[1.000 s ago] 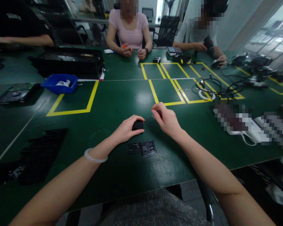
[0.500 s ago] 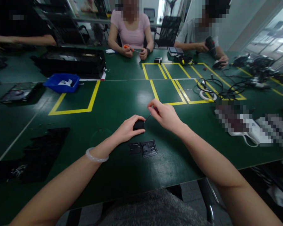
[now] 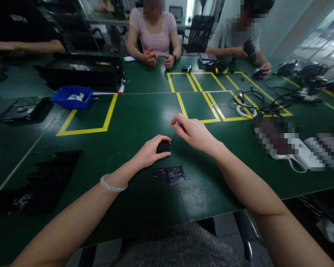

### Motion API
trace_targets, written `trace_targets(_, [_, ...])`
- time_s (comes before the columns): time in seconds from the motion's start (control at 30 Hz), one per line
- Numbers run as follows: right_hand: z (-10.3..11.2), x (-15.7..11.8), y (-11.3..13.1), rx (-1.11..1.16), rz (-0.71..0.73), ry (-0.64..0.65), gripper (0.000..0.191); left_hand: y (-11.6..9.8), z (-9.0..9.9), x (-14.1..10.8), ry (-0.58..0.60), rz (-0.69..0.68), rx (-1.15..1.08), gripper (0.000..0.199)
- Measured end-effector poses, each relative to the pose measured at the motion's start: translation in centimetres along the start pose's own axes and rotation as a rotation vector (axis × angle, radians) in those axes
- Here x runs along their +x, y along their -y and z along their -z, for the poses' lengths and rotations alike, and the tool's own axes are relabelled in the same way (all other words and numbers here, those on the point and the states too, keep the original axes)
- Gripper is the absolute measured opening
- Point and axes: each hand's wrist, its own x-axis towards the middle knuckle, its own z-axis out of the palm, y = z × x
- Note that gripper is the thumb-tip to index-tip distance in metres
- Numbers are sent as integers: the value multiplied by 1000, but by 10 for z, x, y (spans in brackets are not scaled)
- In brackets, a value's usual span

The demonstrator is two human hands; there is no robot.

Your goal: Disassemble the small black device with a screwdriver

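Observation:
Gripped between the thumb and fingers of my left hand (image 3: 149, 152) is a small black block (image 3: 163, 147), held on the green table (image 3: 133, 129). My right hand (image 3: 193, 132) is closed on a thin screwdriver (image 3: 174, 138), whose handle is mostly hidden by the fingers. The screwdriver slants down and its tip meets the block's upper right corner. Just below the block, two flat black plastic parts lie side by side: a smaller plate (image 3: 159, 174) and a larger square one with slots (image 3: 176, 175).
A blue tray (image 3: 71, 98) and a drive-like device (image 3: 21, 109) stand at the left. Black parts (image 3: 50, 181) lie nearer. Cables (image 3: 263, 105) and a white power strip (image 3: 300, 150) are at the right. Across the table, people handle tools.
My right hand has shifted slightly up and left, with the screwdriver tip still at the block's corner. My left hand and the block have hardly moved.

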Motion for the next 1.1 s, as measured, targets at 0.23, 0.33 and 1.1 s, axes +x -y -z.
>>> trace_targets(0.23, [0,-1,1,-29,-14,21,20,0,1,0,-4,-1,2,40])
trace_targets(0.33, [0,-1,2,-12,-8,20,17,0,1,0,-4,-7,0,40])
trace_targets(1.1, [2,-2,-2,42,-60,36,19,1,1,-1,4,-12,25,39])
